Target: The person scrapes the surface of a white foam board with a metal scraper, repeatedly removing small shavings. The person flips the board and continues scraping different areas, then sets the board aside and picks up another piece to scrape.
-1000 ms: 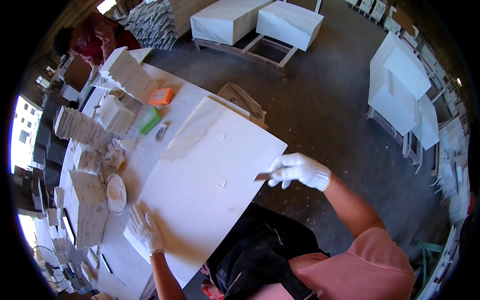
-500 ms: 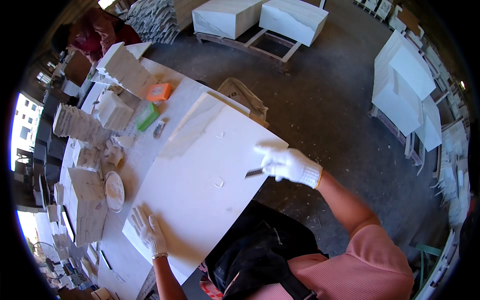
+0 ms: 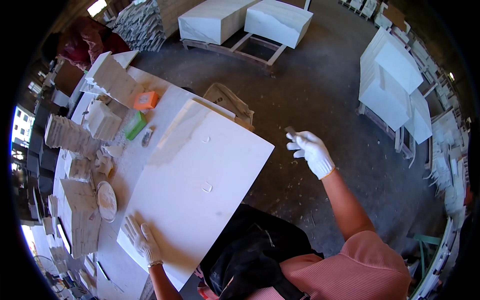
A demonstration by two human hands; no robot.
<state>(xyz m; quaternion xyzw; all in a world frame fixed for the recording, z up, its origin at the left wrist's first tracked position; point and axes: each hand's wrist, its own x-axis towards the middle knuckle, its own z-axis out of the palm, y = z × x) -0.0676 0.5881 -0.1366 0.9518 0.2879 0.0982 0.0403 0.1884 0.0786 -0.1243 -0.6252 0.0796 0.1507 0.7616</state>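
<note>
A white, grey-veined stone slab (image 3: 200, 155) lies on the worktable, tilted across it in front of me. My left hand (image 3: 142, 239), in a white knit glove, rests flat with fingers spread on its near left corner. Two small pale curved pieces or marks show on the slab, one curved mark (image 3: 206, 187) nearer me. Off the slab's right edge, above the floor, my gloved right hand (image 3: 312, 151) is closed round a small flat dark blade-like tool (image 3: 290, 130). Its far end points up and left; its exact kind is unclear.
Stacked stone tiles (image 3: 80, 215), a round dish (image 3: 107, 201), a green block (image 3: 135, 125) and an orange box (image 3: 146, 100) stand on the table's left side. A co-worker (image 3: 85, 42) bends at the far left. Large slabs on pallets (image 3: 277, 22) stand across the floor.
My right hand has moved right and upward, off the slab's edge, with the tool turned upward. My left hand stays on the slab. The whole view has shifted slightly.
</note>
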